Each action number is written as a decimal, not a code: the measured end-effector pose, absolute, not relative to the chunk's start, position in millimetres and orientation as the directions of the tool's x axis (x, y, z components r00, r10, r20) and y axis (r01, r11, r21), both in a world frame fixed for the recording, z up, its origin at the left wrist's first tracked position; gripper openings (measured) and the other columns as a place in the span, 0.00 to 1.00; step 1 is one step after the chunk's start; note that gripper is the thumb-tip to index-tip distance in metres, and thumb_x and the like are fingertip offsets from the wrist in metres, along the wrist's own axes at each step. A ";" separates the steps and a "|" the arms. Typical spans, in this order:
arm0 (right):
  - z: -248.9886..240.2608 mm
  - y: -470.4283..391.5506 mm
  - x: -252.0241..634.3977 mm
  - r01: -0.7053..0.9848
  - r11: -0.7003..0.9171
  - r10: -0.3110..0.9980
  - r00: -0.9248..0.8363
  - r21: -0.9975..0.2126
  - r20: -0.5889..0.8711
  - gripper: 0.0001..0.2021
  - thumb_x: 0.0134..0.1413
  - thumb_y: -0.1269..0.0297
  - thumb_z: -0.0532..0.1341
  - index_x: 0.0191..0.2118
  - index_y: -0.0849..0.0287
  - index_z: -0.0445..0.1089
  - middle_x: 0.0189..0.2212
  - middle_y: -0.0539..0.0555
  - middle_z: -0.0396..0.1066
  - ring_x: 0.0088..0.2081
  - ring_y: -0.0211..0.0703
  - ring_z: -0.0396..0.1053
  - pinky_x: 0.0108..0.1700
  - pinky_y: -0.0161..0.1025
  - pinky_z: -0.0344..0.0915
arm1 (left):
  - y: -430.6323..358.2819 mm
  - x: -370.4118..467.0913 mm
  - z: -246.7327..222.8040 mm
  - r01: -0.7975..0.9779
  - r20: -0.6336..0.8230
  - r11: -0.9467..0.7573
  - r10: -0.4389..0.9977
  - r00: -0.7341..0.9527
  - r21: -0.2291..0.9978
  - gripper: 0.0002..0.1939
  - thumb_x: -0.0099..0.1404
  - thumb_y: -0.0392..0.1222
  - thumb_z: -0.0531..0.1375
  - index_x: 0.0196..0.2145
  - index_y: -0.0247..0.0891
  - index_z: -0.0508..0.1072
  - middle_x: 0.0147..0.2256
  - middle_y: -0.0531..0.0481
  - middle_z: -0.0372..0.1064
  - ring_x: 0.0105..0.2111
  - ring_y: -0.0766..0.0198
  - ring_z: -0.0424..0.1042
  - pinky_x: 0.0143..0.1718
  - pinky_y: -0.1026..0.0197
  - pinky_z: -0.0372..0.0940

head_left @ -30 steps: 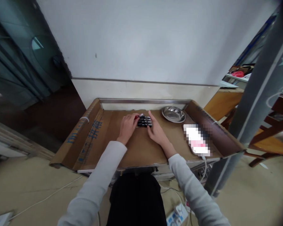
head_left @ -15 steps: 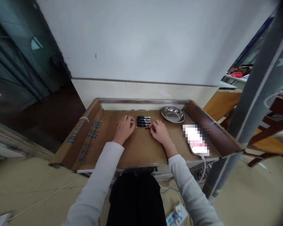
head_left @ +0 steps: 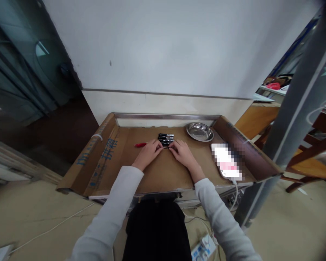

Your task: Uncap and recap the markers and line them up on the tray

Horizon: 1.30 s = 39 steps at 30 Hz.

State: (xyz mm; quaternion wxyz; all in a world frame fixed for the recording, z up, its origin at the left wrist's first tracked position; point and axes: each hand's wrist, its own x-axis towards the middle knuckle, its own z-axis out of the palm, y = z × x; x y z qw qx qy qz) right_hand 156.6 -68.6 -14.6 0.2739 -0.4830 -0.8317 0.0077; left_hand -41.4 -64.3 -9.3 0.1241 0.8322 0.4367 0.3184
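Note:
Both my hands meet at the front of a short row of black pens [head_left: 165,136] with shiny clips, lying side by side on the cardboard. My left hand [head_left: 149,153] is closed, its fingertips at the left end of a thin dark pen-like stick [head_left: 166,147]. Opposite it, my right hand [head_left: 183,153] pinches the stick's right end. Its exact kind is too small to make out. A red pen [head_left: 140,144] lies to the left, its right end hidden behind my left hand.
A round steel dish [head_left: 200,132] stands at the back right of the cardboard-lined tray [head_left: 125,181]. In front of it lies a phone [head_left: 225,161], its screen blurred, with a white cable [head_left: 235,192] hanging over the front edge. Cardboard walls rise at both sides.
My left hand has moved right from beside the pens to the stick's left end. The red pen now shows at the left. My right hand has shifted slightly.

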 end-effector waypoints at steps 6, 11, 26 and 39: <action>-13.3 -68.4 158.0 0.784 0.525 0.810 -0.340 -0.332 0.478 0.06 0.59 0.66 0.52 0.39 0.57 0.65 0.33 0.54 0.69 0.37 0.45 0.64 0.38 0.40 0.55 | -64.9 -40.7 -7.8 0.611 0.446 -0.581 0.811 0.379 0.538 0.05 0.63 0.38 0.52 0.35 0.40 0.66 0.35 0.50 0.65 0.36 0.63 0.67 0.41 0.59 0.62; -11.5 -69.7 158.3 0.784 0.510 0.817 -0.311 -0.355 0.485 0.07 0.59 0.66 0.51 0.40 0.57 0.64 0.33 0.54 0.70 0.36 0.44 0.65 0.39 0.39 0.55 | -64.0 -41.3 -7.1 0.585 0.445 -0.572 0.818 0.363 0.575 0.04 0.62 0.38 0.53 0.35 0.40 0.66 0.35 0.50 0.65 0.35 0.63 0.67 0.40 0.60 0.62; -11.4 -72.8 151.4 0.661 0.577 0.791 -0.306 -0.480 0.530 0.08 0.59 0.65 0.49 0.43 0.57 0.61 0.34 0.54 0.69 0.35 0.43 0.66 0.40 0.39 0.61 | -57.3 -30.5 -12.4 0.325 0.426 -0.474 0.880 0.211 0.819 0.10 0.57 0.36 0.55 0.38 0.39 0.67 0.29 0.54 0.66 0.30 0.67 0.66 0.35 0.63 0.62; -10.0 -73.3 149.5 0.636 0.582 0.781 -0.265 -0.506 0.565 0.09 0.61 0.62 0.48 0.44 0.56 0.59 0.40 0.57 0.69 0.40 0.46 0.68 0.43 0.41 0.62 | -58.4 -24.3 -6.4 -0.208 0.098 -0.060 0.979 0.178 0.976 0.15 0.53 0.46 0.63 0.35 0.34 0.68 0.34 0.45 0.74 0.39 0.60 0.73 0.39 0.59 0.64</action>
